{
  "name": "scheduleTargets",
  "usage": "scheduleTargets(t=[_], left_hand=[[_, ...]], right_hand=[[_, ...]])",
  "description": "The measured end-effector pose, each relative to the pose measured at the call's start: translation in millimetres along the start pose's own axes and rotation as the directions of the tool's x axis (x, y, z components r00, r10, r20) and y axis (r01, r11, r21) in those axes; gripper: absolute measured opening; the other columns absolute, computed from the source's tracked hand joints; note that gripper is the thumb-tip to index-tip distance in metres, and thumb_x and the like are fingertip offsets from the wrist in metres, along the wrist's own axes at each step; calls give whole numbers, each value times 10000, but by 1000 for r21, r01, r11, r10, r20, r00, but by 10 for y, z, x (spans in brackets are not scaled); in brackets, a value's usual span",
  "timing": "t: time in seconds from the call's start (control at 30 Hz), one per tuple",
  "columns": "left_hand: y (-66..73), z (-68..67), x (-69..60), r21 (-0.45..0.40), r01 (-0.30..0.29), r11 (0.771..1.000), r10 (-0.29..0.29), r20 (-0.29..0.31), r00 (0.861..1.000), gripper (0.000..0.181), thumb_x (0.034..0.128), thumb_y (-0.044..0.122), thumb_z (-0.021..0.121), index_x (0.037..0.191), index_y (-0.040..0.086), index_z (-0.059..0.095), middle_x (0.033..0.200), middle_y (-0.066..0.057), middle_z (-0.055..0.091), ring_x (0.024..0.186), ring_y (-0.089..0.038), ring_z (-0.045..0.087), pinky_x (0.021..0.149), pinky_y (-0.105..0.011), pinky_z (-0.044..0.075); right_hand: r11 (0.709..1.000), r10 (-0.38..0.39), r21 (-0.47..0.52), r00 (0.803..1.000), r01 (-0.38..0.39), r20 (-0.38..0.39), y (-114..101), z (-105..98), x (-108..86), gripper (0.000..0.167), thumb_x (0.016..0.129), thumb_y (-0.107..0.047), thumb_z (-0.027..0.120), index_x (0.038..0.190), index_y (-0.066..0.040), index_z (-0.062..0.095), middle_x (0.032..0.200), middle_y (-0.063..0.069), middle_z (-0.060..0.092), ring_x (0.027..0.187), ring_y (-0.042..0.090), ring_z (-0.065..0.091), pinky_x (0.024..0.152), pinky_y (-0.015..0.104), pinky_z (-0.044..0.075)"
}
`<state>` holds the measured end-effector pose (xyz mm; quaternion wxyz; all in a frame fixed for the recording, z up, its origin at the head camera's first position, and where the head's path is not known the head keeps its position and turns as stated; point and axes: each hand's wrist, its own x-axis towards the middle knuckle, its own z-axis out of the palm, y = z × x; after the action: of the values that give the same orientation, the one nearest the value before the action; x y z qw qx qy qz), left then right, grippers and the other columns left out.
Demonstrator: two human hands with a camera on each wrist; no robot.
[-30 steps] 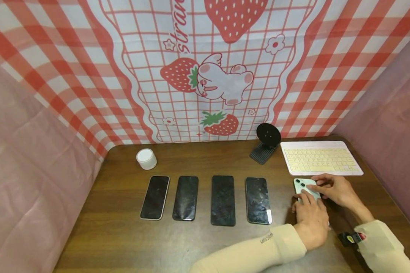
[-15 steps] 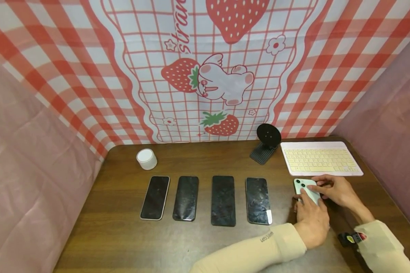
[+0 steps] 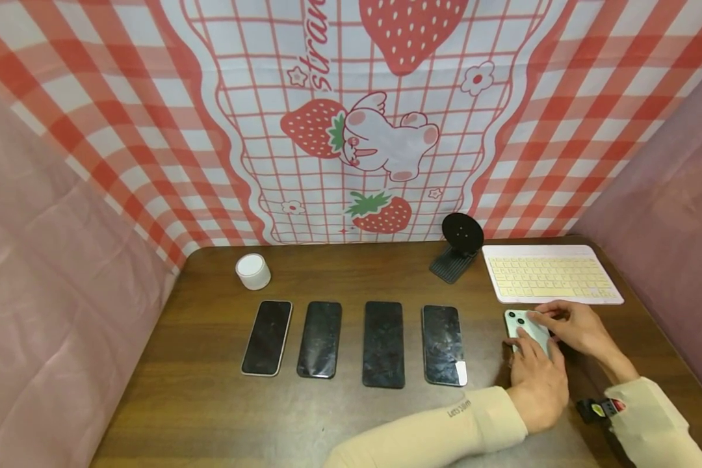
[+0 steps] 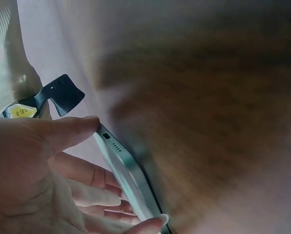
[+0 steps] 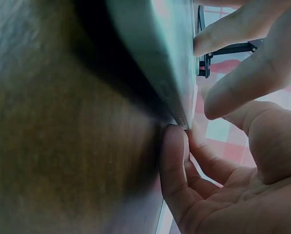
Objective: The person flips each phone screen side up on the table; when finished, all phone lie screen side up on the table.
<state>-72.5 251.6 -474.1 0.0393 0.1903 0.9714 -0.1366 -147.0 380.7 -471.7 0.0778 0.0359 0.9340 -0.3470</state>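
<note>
A pale green smartphone [image 3: 536,333] lies back up near the table's right side, its camera lenses at the far left corner. My left hand [image 3: 538,385] grips it across the near part, covering much of its back. In the left wrist view, thumb and fingers hold opposite edges of the phone [image 4: 127,178], and its charging port shows. My right hand [image 3: 582,328] pinches the far right corner, thumb over the back. The right wrist view shows curled fingers [image 5: 175,148] touching the phone's corner. The phone's screen side is hidden.
Left of the hands is a row of several dark phones, the closest being a phone [image 3: 443,344] with a white tab. Behind stand a black phone stand [image 3: 462,235], a white keyboard [image 3: 552,274] with yellowish keys and a white cylinder [image 3: 253,272]. A patterned cloth [image 3: 386,140] hangs behind the table.
The head view has shifted slightly. Fingers of my left hand have moved a little on the pale green smartphone; both hands keep their hold, and the other phones stay in place.
</note>
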Motion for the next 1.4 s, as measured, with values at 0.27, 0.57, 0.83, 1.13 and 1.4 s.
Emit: scheduleTargets(t=[0.27, 0.57, 0.83, 1.13, 1.4], left_hand=[[-38, 11, -26, -60, -37, 998, 33, -80, 996, 558, 942, 740, 523, 1465, 590, 400, 1557, -27, 467, 1376, -187, 462, 1007, -213, 410], [-133, -54, -38, -112, -99, 989, 95, -47, 994, 658, 878, 777, 589, 1460, 532, 400, 1577, -70, 454, 1372, -224, 503, 1053, -246, 437], [-262, -84, -19, -218, -161, 962, 147, -80, 986, 672, 854, 787, 638, 1406, 487, 399, 1540, -85, 505, 1275, -243, 606, 979, -274, 530], [-410, -75, -46, -341, -215, 915, 185, -117, 976, 750, 862, 714, 695, 1495, 478, 371, 1514, -121, 522, 1263, -231, 595, 832, -245, 561], [-557, -90, -35, -502, -177, 847, 145, -103, 984, 891, 812, 684, 753, 1546, 433, 315, 1222, -12, 582, 1018, -87, 606, 701, -178, 494]], right_hand=[[1000, 4, -7, 1000, -4, -11, -9, -3, -7, 498, 1040, -399, 625, 1222, 64, 645, 1037, 187, 744, 701, 42, 598, 585, 282, 535], [996, -5, 85, 1000, 5, 0, -16, -33, -25, 466, 1055, -354, 609, 1246, 71, 622, 907, 2, 733, 670, 50, 588, 562, 302, 543], [994, -41, 98, 999, 42, -14, -12, -70, -38, 411, 1052, -303, 622, 1225, 69, 638, 835, -135, 693, 695, 21, 597, 593, 266, 524], [981, -17, 196, 1000, 11, 25, 13, -107, -64, 365, 1067, -279, 598, 1204, 55, 652, 802, -185, 693, 709, 21, 626, 597, 261, 536], [902, -52, 432, 996, 14, 76, 36, -149, -49, 217, 1086, -191, 557, 1037, -351, 694, 878, -194, 696, 721, 24, 663, 626, 236, 577]])
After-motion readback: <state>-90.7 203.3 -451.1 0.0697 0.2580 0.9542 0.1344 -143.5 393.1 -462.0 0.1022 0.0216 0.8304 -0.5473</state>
